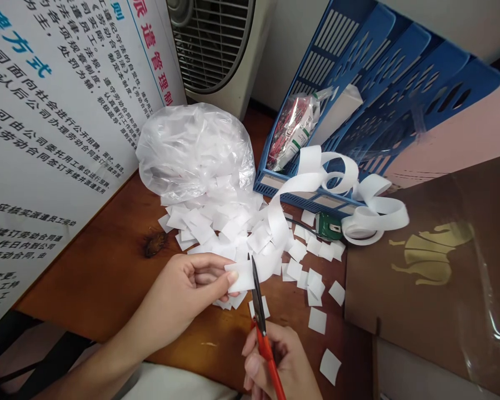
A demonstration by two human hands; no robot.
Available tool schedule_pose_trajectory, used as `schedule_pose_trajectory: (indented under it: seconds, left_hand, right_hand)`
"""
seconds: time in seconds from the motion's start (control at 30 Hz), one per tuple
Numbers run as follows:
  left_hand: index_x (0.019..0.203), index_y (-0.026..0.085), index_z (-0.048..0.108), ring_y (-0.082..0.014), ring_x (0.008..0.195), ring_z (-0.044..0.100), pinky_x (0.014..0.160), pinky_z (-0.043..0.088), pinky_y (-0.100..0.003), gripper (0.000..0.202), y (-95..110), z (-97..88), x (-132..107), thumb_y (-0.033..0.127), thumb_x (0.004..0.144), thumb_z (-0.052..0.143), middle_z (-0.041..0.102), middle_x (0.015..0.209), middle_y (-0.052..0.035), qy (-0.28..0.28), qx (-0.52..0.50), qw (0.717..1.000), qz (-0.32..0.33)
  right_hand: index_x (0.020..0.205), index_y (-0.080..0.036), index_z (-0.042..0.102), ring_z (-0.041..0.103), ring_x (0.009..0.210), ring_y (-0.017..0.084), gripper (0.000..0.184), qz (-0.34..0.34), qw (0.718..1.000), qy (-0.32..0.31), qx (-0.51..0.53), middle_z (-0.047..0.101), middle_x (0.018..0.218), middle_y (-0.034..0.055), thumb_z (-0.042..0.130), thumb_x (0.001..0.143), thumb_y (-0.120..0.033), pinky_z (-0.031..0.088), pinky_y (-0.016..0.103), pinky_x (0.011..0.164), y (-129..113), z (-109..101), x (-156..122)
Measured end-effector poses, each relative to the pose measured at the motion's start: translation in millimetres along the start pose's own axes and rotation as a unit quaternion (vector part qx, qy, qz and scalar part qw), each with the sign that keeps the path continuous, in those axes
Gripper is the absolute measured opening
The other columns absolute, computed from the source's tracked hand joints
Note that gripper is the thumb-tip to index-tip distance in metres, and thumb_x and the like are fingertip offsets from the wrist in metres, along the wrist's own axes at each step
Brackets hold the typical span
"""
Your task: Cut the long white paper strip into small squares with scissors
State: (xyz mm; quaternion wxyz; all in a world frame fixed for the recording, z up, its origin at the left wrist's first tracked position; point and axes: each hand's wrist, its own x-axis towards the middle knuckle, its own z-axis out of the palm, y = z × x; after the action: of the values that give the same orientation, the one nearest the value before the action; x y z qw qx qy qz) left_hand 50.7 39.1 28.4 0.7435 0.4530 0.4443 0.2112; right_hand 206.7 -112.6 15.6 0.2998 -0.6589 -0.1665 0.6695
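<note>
Gripping the red-handled scissors (259, 318) in the right hand (280, 355); pinching with the nearer left hand (187, 289), just left of the scissors, the end of the white ribbon-like strip (279, 223), stretched crosswise to them and looping off to their right.

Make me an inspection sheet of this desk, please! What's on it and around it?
Surface: brown wooden tabletop with a dark knot.
Job's things: white strip, looping in front of the blue file rack; red-handled scissors; loose white squares; clear plastic bag full of white pieces.
Clutter: green tape measure among the squares.
Hands: left hand pinches the strip's end; right hand holds the scissors, blades at the strip.
Cables: one thin dark cord beside the tape measure; its far end is hidden.
Surroundings: Chinese-printed board, fan, gold-printed brown box.
</note>
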Motion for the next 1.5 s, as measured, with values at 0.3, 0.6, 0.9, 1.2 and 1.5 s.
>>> schedule_pose_trajectory:
  seconds: [0.3,0.6,0.9,1.2,1.5]
  left_hand:
    - [0.099,0.016,0.075,-0.0141,0.067,0.068,0.067,0.054,-0.020,0.022,-1.8,-5.1,1.3,0.028,0.081,0.080,0.074,0.070,0.0000,-0.009,0.023,1.000,-0.007]
    - [0.114,0.023,0.061,-0.0187,0.070,0.069,0.063,0.051,-0.023,0.023,18.3,-6.3,7.2,0.039,0.098,0.055,0.068,0.068,0.0028,0.008,0.277,0.951,0.134]
    - [0.096,0.021,0.071,-0.0299,0.128,0.055,0.107,0.046,-0.044,0.020,33.3,24.0,23.5,0.028,0.097,0.052,0.057,0.139,-0.0125,0.086,0.429,0.839,0.323]
    - [0.088,0.019,0.082,-0.0400,0.129,0.056,0.104,0.045,-0.053,0.019,43.4,91.9,73.2,0.024,0.089,0.063,0.064,0.134,-0.0190,-0.007,0.433,0.850,0.300]
    - [0.092,0.018,0.075,-0.0213,0.089,0.072,0.080,0.053,-0.029,0.022,41.0,60.3,69.2,0.026,0.096,0.055,0.078,0.094,-0.0045,-0.061,0.353,0.892,0.276]
  right_hand:
    - [0.075,-0.014,0.048,0.042,0.035,0.002,0.060,0.048,0.998,0.017,-0.030,0.055,0.050,-0.0018,0.078,0.067,-0.065,0.029,0.009,0.035,13.5,-2.6,12.0]
    - [0.072,-0.014,0.047,0.045,0.033,0.004,0.068,-0.093,0.991,0.089,0.042,0.054,0.048,-0.0002,0.072,0.065,-0.077,0.029,0.011,0.034,30.6,-9.7,14.5]
    - [0.073,-0.016,0.046,0.038,0.031,0.003,0.058,-0.248,0.939,0.188,0.150,0.048,0.041,-0.0017,0.065,0.080,-0.070,0.025,0.013,0.038,44.9,-28.9,27.1]
    - [0.074,-0.016,0.046,0.040,0.031,0.005,0.055,-0.282,0.921,0.197,0.183,0.048,0.041,-0.0022,0.065,0.082,-0.067,0.027,0.014,0.037,53.7,-33.8,34.5]
    - [0.082,-0.015,0.047,0.041,0.034,0.003,0.055,-0.285,0.901,0.243,0.220,0.054,0.051,-0.0035,0.067,0.081,-0.067,0.027,0.014,0.040,35.5,-24.1,35.8]
